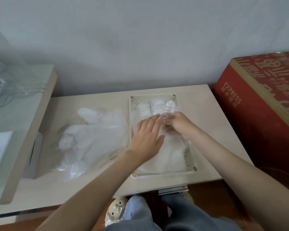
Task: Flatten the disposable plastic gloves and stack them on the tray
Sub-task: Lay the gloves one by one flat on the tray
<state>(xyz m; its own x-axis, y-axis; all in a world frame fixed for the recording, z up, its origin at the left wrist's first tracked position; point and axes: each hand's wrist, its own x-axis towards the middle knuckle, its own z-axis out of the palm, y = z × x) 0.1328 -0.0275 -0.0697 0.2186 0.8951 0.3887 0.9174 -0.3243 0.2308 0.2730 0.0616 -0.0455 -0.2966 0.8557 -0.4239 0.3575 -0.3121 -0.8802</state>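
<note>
A cream plastic tray (pixel 157 96) lies on the low table, right of centre. Clear disposable gloves lie flat in it, and the top glove (pixel 169 107) has its fingers pointing to the far end. My left hand (pixel 147 137) lies flat on that glove with straight fingers. My right hand (pixel 178 125) pinches the glove's plastic near the base of its fingers. A loose pile of crumpled clear gloves (pixel 90 139) lies on the table left of the tray.
The table (pixel 215 130) stands against a pale wall. A large red cardboard box (pixel 260 114) stands close on the right. At the left a raised shelf (pixel 23 114) carries clear plastic packaging. My knees and shoes show below the table's front edge.
</note>
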